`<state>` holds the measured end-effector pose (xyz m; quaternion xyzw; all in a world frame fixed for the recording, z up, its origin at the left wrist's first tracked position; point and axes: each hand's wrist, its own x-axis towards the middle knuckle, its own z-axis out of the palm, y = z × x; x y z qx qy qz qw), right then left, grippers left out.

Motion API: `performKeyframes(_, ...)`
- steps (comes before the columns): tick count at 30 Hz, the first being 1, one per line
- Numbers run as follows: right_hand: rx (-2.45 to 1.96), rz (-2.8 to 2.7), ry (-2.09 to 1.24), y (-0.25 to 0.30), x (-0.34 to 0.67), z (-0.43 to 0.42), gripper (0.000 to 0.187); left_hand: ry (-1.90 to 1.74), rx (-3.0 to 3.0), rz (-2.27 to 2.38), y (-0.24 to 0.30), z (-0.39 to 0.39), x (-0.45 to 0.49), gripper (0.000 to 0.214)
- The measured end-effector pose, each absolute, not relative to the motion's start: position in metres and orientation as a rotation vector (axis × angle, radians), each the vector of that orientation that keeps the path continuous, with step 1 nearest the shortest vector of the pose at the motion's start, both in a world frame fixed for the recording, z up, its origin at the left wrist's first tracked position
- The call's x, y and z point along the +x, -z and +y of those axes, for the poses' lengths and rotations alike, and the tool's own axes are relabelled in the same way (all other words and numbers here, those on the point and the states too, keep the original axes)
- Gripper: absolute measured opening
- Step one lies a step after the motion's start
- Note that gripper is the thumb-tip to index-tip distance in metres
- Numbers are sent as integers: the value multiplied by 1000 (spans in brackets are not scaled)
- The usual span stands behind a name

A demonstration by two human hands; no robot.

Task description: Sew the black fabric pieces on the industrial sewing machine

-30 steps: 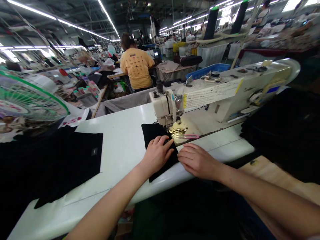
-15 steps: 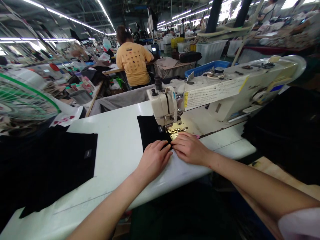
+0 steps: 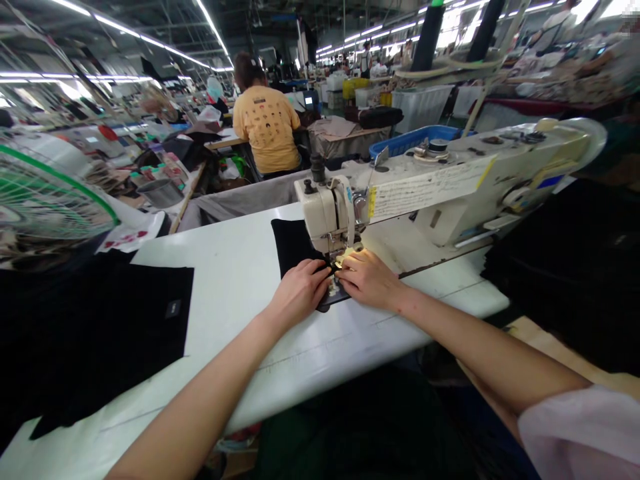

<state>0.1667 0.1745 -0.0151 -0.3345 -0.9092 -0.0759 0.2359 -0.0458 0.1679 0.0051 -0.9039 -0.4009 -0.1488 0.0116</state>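
A piece of black fabric (image 3: 291, 243) lies on the white table under the head of a sewing machine (image 3: 327, 212). My left hand (image 3: 303, 290) presses on its near edge just left of the needle area, fingers closed on the cloth. Facing it, my right hand (image 3: 373, 280) is at the lit needle plate, its fingertips pinching the fabric's near right edge. The two hands' fingertips almost meet in front of the presser foot, which they partly hide.
More black fabric with a small label (image 3: 173, 309) lies at the left on the white table (image 3: 225, 280). A dark cloth pile (image 3: 560, 267) is at the right. A green-rimmed fan (image 3: 55, 187) stands at far left, a blue basket (image 3: 415, 140) behind the machine. A co-worker (image 3: 267, 123) sits ahead.
Both hands have moved away from me toward the needle, and the black fabric has slid the same way under the machine head. The near corner of the machine bed now shows below my fingers.
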Motion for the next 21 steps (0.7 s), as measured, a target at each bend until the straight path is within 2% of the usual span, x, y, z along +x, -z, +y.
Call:
performKeyframes(8,-1054,-2489,113,5,172,134,12,433,-2726,-1322,-3,174,-43,32)
performKeyframes(17,-1006,-2360,52,21,177,105,18,476,-2652,-1470,3,169,-41,35)
performKeyframes(21,-967,-2336,51,21,179,106,15,419,-2526,-1696,9,166,-40,49)
